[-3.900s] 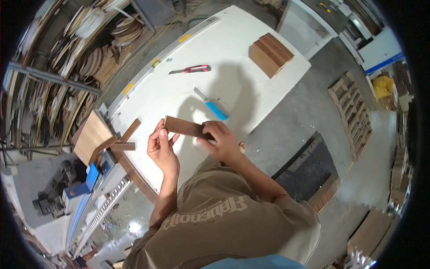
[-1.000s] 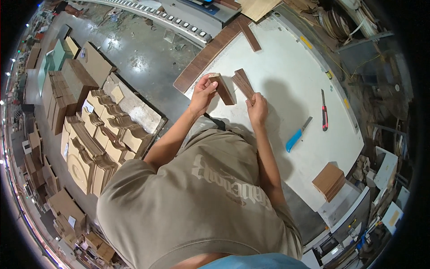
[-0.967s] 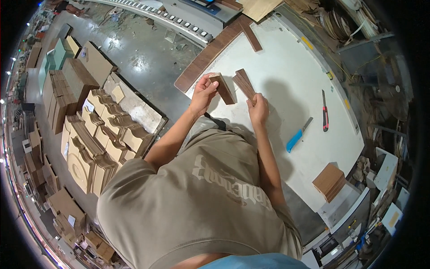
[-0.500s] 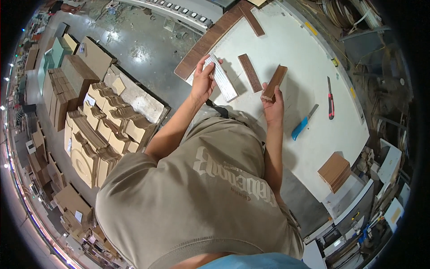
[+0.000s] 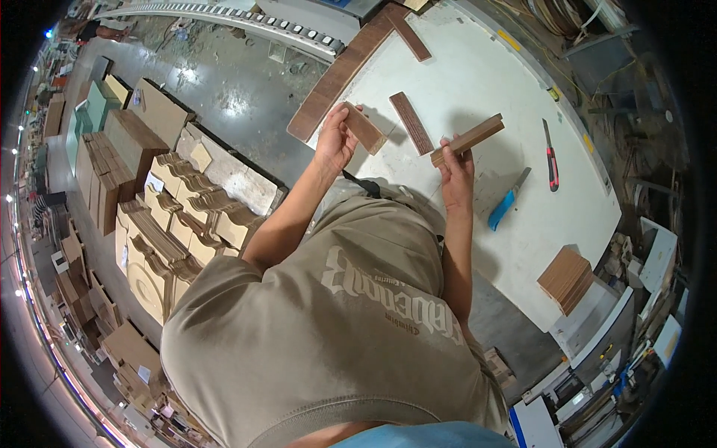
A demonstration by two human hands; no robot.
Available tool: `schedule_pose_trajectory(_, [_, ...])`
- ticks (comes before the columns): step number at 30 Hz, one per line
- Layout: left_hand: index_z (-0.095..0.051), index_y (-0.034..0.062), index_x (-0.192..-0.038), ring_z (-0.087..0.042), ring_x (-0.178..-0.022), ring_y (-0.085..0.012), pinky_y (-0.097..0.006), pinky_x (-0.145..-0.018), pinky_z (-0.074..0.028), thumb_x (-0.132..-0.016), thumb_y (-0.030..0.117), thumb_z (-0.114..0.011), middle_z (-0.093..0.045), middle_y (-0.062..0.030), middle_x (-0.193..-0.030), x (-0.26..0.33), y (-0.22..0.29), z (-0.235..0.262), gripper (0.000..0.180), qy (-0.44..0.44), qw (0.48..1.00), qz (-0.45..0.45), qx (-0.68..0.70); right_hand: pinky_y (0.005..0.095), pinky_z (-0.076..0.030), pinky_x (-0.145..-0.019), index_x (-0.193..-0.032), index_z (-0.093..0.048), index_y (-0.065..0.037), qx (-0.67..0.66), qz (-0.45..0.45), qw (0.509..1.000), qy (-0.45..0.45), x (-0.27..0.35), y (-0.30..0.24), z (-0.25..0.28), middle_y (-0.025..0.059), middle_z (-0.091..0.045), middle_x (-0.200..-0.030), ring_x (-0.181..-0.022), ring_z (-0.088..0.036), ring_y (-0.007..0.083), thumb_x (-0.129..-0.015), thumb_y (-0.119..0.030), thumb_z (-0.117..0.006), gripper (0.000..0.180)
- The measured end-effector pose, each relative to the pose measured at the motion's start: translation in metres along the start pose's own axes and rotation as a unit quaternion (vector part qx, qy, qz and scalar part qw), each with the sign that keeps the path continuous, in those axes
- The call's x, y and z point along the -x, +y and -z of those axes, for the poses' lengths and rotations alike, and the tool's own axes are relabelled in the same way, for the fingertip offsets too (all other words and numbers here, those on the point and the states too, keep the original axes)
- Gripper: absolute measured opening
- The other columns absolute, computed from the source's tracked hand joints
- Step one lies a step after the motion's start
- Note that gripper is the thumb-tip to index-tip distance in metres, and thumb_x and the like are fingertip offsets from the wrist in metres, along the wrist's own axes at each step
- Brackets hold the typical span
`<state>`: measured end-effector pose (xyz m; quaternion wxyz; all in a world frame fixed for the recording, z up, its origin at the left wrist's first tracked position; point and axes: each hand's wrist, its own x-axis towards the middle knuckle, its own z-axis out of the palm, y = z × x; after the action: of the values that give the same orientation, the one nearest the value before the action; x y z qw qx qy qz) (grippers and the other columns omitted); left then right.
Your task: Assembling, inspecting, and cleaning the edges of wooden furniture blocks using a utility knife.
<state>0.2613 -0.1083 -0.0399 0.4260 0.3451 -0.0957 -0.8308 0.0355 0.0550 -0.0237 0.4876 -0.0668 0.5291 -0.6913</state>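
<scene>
Since half a second ago we have drawn our hands farther apart, and the white-faced piece that the left hand held then now shows its brown face.

From the head camera, our left hand [image 5: 334, 142] holds a short brown wood block [image 5: 364, 128] up over the near left edge of the white table [image 5: 478, 71], fingers wrapped and clamped on its lower end. Our right hand [image 5: 456, 166] grips a longer, two-tone wood strip [image 5: 467, 140] at its lower left end, fingers closed tight on it; the strip slants up to the right, clear of the table top. Between both hands a dark brown slat [image 5: 411, 123] lies flat on the table, touching neither hand. A long brown board [image 5: 340, 73] runs along the table's left edge, and another short slat [image 5: 408, 33] lies at its far end.

To the right of our right hand the table is mostly bare: a blue-handled scraper [image 5: 507, 201] lies near the front edge, a red and black utility knife [image 5: 550, 155] lies farther out, and a stack of brown squares [image 5: 567, 278] sits at the near right corner, well apart from the hands. Left of the table, the grey floor [image 5: 224, 82] is open beside stacked shaped wood parts [image 5: 179, 224].
</scene>
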Motion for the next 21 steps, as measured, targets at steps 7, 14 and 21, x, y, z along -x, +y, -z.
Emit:
schedule_pose_trajectory(7, [-0.054, 0.0047, -0.131, -0.070, -0.103, -0.0257, -0.038, -0.086, -0.065, -0.104, 0.015, -0.054, -0.067, -0.0161, -0.120, -0.006, 0.000, 0.006, 0.029, 0.033, 0.999, 0.009, 0.018, 0.0327, -0.048, -0.100, -0.133, -0.048, -0.001, 0.133, 0.147, 0.980, -0.002, -0.002, 0.000, -0.005, 0.0099, -0.064, -0.122, -0.116, -0.058, 0.0160, -0.091, -0.006, -0.072, 0.048])
schedule_pose_trajectory(14, [-0.038, 0.0133, -0.140, -0.073, -0.087, -0.0213, -0.035, -0.062, -0.067, -0.103, 0.013, -0.054, -0.068, -0.0134, -0.117, 0.010, 0.002, -0.007, 0.040, 0.046, 0.998, -0.003, -0.043, 0.0315, -0.045, -0.102, -0.123, -0.058, -0.006, 0.193, 0.209, 0.957, 0.049, 0.005, -0.016, -0.008, 0.0080, -0.069, -0.118, -0.112, -0.061, 0.0173, -0.103, -0.020, -0.062, 0.025])
schedule_pose_trajectory(21, [-0.045, 0.0167, -0.127, -0.070, -0.083, -0.0197, -0.033, -0.058, -0.062, -0.100, 0.016, -0.063, -0.068, -0.0057, -0.109, 0.014, -0.002, -0.005, 0.032, 0.094, 0.994, -0.016, -0.049, 0.0259, -0.049, -0.083, -0.099, -0.068, -0.004, 0.219, 0.086, 0.964, 0.122, 0.011, 0.007, 0.037, 0.0038, -0.069, -0.101, -0.094, -0.062, 0.0110, -0.095, -0.017, -0.070, 0.013])
